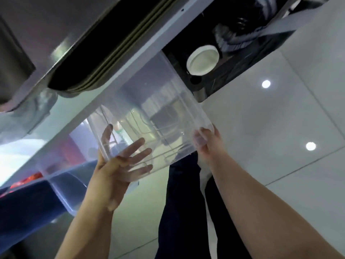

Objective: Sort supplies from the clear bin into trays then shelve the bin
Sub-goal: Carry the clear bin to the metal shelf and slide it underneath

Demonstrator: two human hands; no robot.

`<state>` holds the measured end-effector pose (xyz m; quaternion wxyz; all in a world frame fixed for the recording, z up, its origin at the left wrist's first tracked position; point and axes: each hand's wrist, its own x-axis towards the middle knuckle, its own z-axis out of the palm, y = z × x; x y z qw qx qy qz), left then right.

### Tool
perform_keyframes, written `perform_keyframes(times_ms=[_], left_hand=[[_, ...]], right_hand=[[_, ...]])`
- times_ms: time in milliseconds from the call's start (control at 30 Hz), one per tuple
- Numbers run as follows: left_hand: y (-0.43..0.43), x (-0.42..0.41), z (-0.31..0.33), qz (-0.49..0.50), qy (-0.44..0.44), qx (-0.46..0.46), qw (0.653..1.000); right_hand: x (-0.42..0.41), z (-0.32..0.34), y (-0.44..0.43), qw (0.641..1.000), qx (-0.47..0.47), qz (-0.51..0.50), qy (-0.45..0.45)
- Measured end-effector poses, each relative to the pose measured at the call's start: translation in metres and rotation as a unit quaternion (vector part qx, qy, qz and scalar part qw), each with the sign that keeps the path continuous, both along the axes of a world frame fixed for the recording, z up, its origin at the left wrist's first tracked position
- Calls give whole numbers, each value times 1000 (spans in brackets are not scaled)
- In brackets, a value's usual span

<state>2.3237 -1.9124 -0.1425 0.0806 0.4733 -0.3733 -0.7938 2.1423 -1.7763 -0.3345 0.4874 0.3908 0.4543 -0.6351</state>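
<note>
- Left: blue bin (pixel 28 202) on a lower level; contents are blurred and cannot be identified.
- Left hand (pixel 115 169): palm flat under the clear bin (pixel 149 113), fingers spread, thumb up the side wall. It supports rather than clenches.
- Clear bin: looks empty, so sorting is judged finished. Far end is under the white shelf edge (pixel 130 58); near end sticks out.
- Right hand (pixel 205 141): clenched on the bin's near right corner.
- Remaining: slide the bin fully in, then release.
</note>
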Motion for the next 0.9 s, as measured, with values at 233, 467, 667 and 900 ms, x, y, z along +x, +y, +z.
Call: perform_keyframes(times_ms=[233,467,667,900], left_hand=[[-11,43,6,8,-4,29,1000],[-30,75,11,83,-40,14,996],[-15,121,16,196,-9,24,980],[-1,204,15,216,-21,20,976]], right_hand=[[6,55,21,996,16,90,5],[41,82,8,994,60,5,89],[68,123,2,984,97,-12,147],[120,163,5,979,-27,-46,195]])
